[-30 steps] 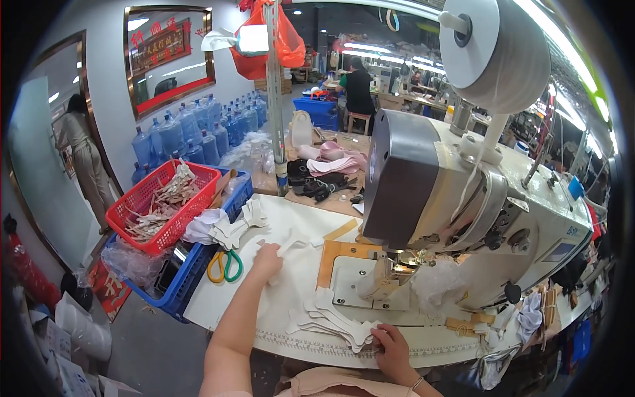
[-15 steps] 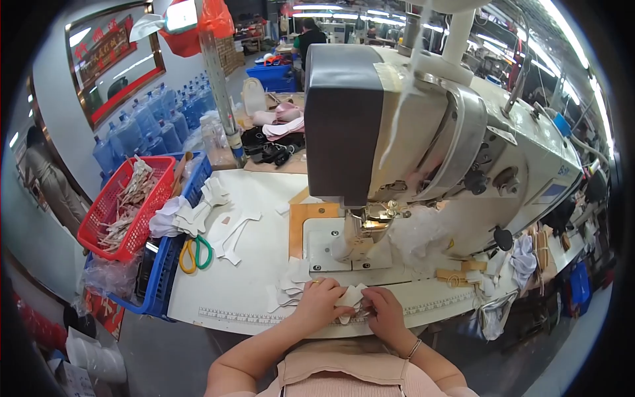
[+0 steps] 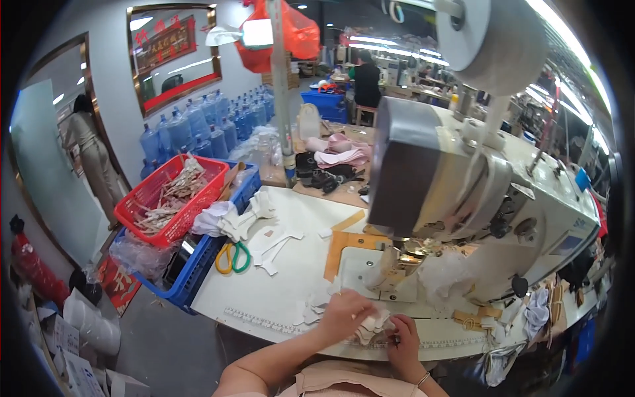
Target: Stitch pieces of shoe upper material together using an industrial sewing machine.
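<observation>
A small bunch of white cut pieces [image 3: 376, 329], likely fabric or foam, lies at the table's front edge between my hands. My left hand [image 3: 347, 315] is over its left side, fingers bent together at a piece's upper edge; they are slightly blurred. At the right side, my right hand [image 3: 405, 341] pinches the bunch between thumb and fingers. More white pieces [image 3: 314, 309] lie in a loose stack beyond my left wrist. Just past my hands stands the sewing machine [image 3: 413, 178], its needle area [image 3: 407, 255] above a metal plate.
Green-and-yellow-handled scissors [image 3: 233, 258] and flat white pieces [image 3: 276, 250] lie on the left. Beside them, a red basket [image 3: 198, 215] rests on a blue crate [image 3: 173, 291]. A wooden guide [image 3: 337, 251] borders the plate. Cloth scraps [image 3: 539, 311] hang at the right edge.
The view has swung left, so the table and machine appear farther right. My left hand has lifted slightly and its fingers have shifted over the bunch. My right hand stays at the bunch's right side.
</observation>
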`<state>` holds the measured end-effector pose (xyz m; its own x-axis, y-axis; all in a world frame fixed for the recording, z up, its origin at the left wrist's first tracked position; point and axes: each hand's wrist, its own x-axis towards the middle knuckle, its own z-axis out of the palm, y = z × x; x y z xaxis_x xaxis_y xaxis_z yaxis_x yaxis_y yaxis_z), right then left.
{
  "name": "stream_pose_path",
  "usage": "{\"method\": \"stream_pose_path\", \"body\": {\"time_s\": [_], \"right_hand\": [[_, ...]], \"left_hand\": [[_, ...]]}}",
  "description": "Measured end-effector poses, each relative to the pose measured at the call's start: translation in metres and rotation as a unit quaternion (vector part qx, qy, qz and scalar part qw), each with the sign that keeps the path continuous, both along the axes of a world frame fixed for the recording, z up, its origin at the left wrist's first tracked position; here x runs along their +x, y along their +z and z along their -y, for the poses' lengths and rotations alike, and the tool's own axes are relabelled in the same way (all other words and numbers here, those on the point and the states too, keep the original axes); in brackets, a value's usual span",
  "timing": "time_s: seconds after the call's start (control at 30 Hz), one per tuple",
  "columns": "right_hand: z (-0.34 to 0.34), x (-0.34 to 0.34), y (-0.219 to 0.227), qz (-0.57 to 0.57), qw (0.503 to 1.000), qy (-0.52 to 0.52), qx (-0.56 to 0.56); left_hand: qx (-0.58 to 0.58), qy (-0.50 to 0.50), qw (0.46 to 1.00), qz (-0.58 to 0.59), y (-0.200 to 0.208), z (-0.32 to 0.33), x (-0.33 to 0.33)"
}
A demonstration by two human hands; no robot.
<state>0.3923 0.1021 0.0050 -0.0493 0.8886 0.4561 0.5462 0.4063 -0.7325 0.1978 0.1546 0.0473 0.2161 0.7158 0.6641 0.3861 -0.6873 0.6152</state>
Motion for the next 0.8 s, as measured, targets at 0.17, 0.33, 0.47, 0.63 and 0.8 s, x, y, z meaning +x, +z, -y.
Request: {"method": "stream_pose_path", "body": {"time_s": [0.17, 0.33, 0.47, 0.63, 0.8], "right_hand": [[-0.012, 0.003, 0.011, -0.021, 0.997, 0.072, 0.007], [-0.031, 0.016, 0.040, 0.038, 0.994, -0.019, 0.102], [-0.043, 0.025, 0.052, 0.014, 0.994, -0.013, 0.111], [-0.054, 0.018, 0.064, -0.004, 0.990, 0.015, 0.140], [-0.065, 0.014, 0.079, 0.013, 0.977, -0.009, 0.212]], "left_hand": [[-0.345, -0.077, 0.929, 0.111, 0.062, -0.049, 0.001], [-0.414, -0.159, 0.856, 0.265, 0.064, -0.073, 0.016], [-0.429, -0.176, 0.855, 0.231, 0.065, -0.073, 0.020], [-0.423, -0.140, 0.862, 0.241, 0.070, -0.074, 0.024], [-0.424, -0.122, 0.876, 0.193, 0.073, -0.077, 0.021]]}}
